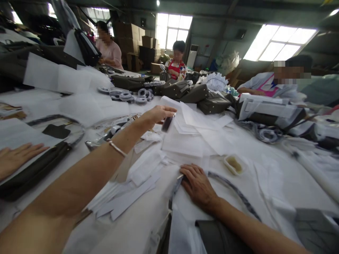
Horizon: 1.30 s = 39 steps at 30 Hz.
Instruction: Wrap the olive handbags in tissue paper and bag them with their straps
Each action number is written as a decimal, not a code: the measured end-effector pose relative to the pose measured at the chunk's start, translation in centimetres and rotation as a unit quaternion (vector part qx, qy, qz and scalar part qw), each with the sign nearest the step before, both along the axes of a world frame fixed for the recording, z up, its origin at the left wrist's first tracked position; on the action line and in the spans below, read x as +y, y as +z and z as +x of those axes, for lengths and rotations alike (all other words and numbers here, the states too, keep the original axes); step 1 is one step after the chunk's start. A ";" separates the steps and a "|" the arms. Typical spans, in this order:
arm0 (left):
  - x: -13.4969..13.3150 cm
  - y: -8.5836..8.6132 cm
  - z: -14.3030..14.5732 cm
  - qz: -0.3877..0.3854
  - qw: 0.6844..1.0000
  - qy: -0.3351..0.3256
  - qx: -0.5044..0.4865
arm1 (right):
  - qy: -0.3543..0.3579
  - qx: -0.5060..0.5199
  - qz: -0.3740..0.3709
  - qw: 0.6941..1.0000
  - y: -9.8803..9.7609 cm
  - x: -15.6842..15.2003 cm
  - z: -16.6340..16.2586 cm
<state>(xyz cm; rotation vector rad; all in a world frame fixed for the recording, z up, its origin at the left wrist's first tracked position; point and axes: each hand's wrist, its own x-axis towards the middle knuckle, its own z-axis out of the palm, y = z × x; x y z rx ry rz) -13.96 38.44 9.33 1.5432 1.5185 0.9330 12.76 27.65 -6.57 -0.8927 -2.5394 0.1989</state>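
Observation:
My left hand (156, 115) reaches far out over the table and pinches a small dark object (167, 124) above a heap of white paper sheets (190, 137). A thin bracelet sits on that wrist. My right hand (197, 185) lies flat, fingers together, pressing down on a dark strap (238, 194) that is partly wrapped in white paper. A dark bag piece (219, 236) lies near me under my right forearm.
White paper strips (132, 190) are scattered at the centre. A small tray (233, 164) sits to the right. Another person's hand (16, 158) rests on a dark bag at left. Tape rolls (132, 96), dark bags (196, 93) and three seated people are across the table.

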 end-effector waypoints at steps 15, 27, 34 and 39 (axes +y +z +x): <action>-15.3 -9.8 9.0 0.010 0.978 -0.069 0.198 | -0.227 0.132 -0.099 0.960 5.3 1.4 5.5; -16.5 -12.8 10.2 0.021 0.965 -0.044 0.256 | -0.243 -0.061 -0.117 0.961 4.2 -3.1 6.1; -20.9 -12.2 8.8 0.000 0.955 -0.046 0.294 | 0.059 -0.109 -0.082 0.989 5.6 -4.4 4.9; -19.9 -12.9 8.5 0.038 0.971 -0.029 0.234 | 0.122 -0.139 -0.055 0.981 5.9 -3.2 2.9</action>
